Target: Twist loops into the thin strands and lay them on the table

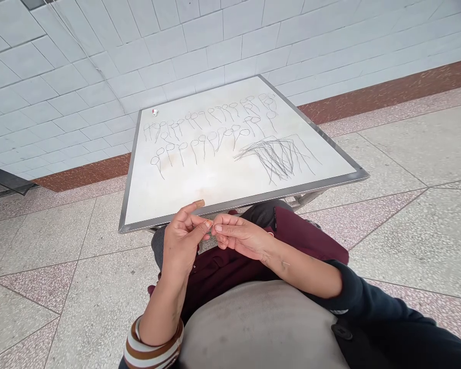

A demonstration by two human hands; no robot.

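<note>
My left hand [180, 241] and my right hand [241, 237] meet just off the near edge of the white table [184, 192]. The thumb and fingers of each are pinched together, fingertips almost touching. What they hold is too thin or small to make out. A tan wrap [200, 203] covers one raised fingertip on the left hand. On the tabletop, several thin dark strands with looped ends [202, 139] lie in two rough rows. Right of them is a loose bundle of straight dark strands [282, 156], fanned out and crossing each other.
A small white-and-red item [155, 112] sits at the table's far left corner. Grey metal edging [315, 125] frames the tabletop. Behind it stands a white tiled wall [200, 36] with a reddish base strip. Maroon cloth [307, 233] covers my lap below the table edge.
</note>
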